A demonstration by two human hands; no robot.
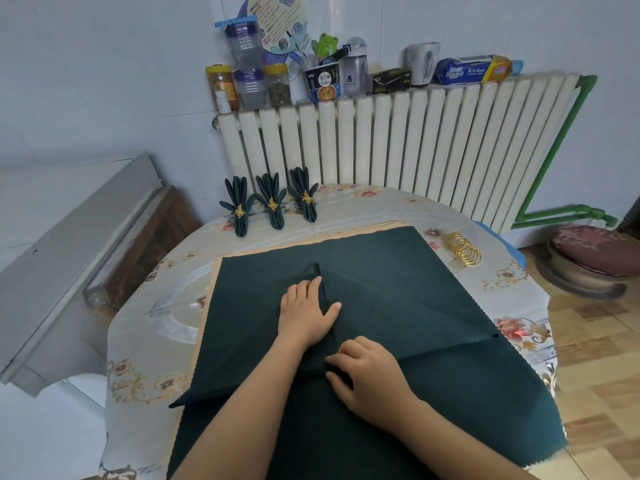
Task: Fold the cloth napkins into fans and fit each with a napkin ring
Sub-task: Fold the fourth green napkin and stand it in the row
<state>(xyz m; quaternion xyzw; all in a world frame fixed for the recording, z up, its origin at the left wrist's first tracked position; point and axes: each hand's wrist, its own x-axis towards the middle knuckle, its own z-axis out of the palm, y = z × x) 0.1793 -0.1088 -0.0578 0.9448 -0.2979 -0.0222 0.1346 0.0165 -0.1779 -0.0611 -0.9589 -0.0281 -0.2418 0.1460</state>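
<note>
A dark green cloth napkin (pixel 398 289) lies spread over the table, with a raised fold running from its centre toward me. My left hand (pixel 306 311) presses flat on the cloth beside that fold, fingers straight. My right hand (pixel 367 372) sits nearer to me and pinches the fold's edge with curled fingers. More dark green cloth lies underneath, reaching the near edge. Three finished fan napkins (pixel 270 202) with gold leaf rings stand in a row at the table's far left. A stack of gold napkin rings (pixel 462 252) lies at the far right.
The round table (pixel 152 341) has a floral plastic cover. A tan mat (pixel 211 296) shows under the cloth's left side. Behind stands a white radiator (pixel 415 143) with jars, bottles and boxes on top. A cushioned stool (pixel 592 261) stands right; a grey cabinet (pixel 69 258) stands left.
</note>
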